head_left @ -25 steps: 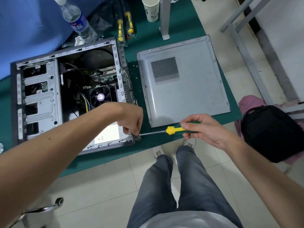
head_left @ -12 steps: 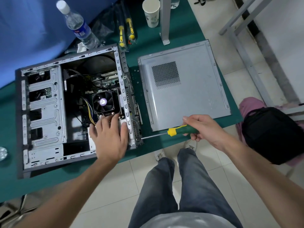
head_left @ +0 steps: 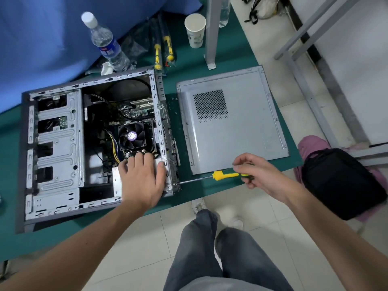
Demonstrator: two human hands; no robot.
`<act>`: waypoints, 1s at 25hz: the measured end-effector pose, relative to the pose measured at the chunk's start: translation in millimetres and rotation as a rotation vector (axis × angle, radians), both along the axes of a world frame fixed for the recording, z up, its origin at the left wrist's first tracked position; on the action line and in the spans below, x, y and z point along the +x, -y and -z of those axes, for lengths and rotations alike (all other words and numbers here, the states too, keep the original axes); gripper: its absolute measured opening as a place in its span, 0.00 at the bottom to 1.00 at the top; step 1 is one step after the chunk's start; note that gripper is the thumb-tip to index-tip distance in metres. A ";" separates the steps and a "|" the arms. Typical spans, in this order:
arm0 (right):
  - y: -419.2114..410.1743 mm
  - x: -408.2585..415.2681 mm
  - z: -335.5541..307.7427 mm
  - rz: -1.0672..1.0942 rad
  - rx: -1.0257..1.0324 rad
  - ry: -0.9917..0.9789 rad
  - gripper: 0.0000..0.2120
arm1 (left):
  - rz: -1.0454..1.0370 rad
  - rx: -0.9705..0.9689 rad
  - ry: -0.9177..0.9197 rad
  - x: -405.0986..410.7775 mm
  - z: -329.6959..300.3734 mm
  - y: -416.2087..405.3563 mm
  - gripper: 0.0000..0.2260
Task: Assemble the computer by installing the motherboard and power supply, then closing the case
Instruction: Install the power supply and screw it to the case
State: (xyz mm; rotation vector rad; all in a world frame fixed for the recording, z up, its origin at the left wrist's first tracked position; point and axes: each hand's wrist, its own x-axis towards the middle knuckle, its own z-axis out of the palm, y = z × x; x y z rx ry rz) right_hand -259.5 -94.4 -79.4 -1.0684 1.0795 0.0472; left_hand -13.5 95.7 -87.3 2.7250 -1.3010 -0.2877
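The open computer case (head_left: 56,143) lies on its side on the green table. Inside it the motherboard shows, with a black CPU fan (head_left: 131,135) in the middle. My left hand (head_left: 142,179) presses flat, fingers straight, on the silver power supply (head_left: 116,181) in the case's near right corner. My right hand (head_left: 256,175) grips the yellow-and-green screwdriver (head_left: 225,175). Its tip touches the rear panel of the case at the near corner. The grey side panel (head_left: 241,133) lies flat to the right of the case.
Behind the case stand a water bottle (head_left: 105,43) and a paper cup (head_left: 195,32), with two bagged screwdrivers (head_left: 163,53) between them. A grey metal post (head_left: 211,32) rises from the table. A black bag (head_left: 340,183) sits on the floor at right. My legs are below the table edge.
My left hand moved from the case's near rear corner onto the power supply and now lies flat on it. The screwdriver stays at the rear panel in my right hand.
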 end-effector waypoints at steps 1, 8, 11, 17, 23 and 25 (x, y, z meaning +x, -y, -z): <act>2.6 -1.8 0.1 0.025 0.028 0.050 0.03 | -0.002 -0.005 -0.003 0.7 0.0 0.4 0.14; -2.5 -4.0 5.0 -0.096 -0.076 -0.038 0.05 | 0.022 0.000 0.004 0.6 2.7 -1.8 0.16; 1.7 -9.7 6.9 0.025 -0.016 0.095 0.07 | 0.025 -0.003 0.009 -1.0 3.1 -0.2 0.16; -2.3 -4.3 14.8 -0.073 -0.126 -0.084 0.10 | 0.024 -0.003 0.024 0.6 5.8 -1.1 0.16; -2.2 -2.2 9.0 -0.043 -0.171 -0.033 0.13 | 0.017 -0.005 0.023 1.6 8.1 -1.7 0.17; -3.9 -1.9 8.4 -0.093 -0.130 -0.069 0.15 | 0.018 -0.015 0.024 1.4 8.1 -1.1 0.17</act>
